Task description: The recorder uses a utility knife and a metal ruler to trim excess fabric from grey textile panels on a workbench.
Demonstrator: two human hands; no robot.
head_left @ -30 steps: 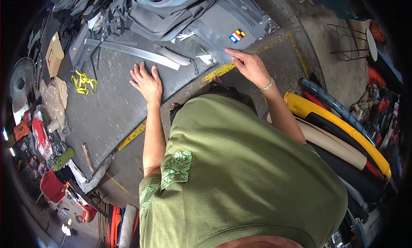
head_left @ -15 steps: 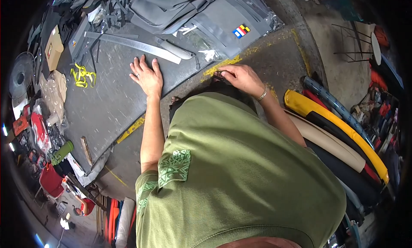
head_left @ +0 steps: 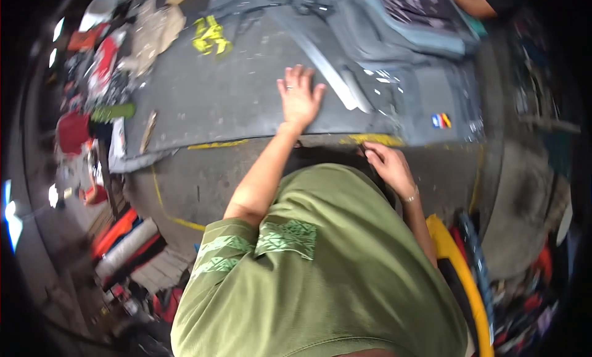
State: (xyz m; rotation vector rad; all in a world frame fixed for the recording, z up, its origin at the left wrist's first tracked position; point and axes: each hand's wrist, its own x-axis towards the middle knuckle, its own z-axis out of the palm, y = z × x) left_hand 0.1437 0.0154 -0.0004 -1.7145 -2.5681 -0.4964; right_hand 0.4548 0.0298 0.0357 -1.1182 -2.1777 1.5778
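Note:
My left hand (head_left: 299, 101) lies flat on the dark tabletop (head_left: 234, 104), fingers spread, holding nothing. Just beyond and right of it runs a long metal ruler (head_left: 317, 61), slanting toward me. Against the ruler's near end rests a grey, narrow handled tool (head_left: 356, 88), too blurred to name. My right hand (head_left: 391, 167) is low by the table's front edge, its thumb and fingers bent together. Something small and dark shows at its fingertips, but I cannot make it out. Grey fabric pieces (head_left: 425, 91), one with a small coloured patch (head_left: 441, 120), lie to the right.
A yellow strap (head_left: 211, 37) lies in a heap at the far left of the table. Folded grey material (head_left: 376, 33) is piled at the back. Another person's arm (head_left: 473, 2) shows at the upper right. Yellow and dark rolls (head_left: 453, 252) stand at my right side.
My view has turned, so the table edge now runs nearly level across it. The left hand stays flat on the table, the right hand bent near the edge. Another person's arm has come into view.

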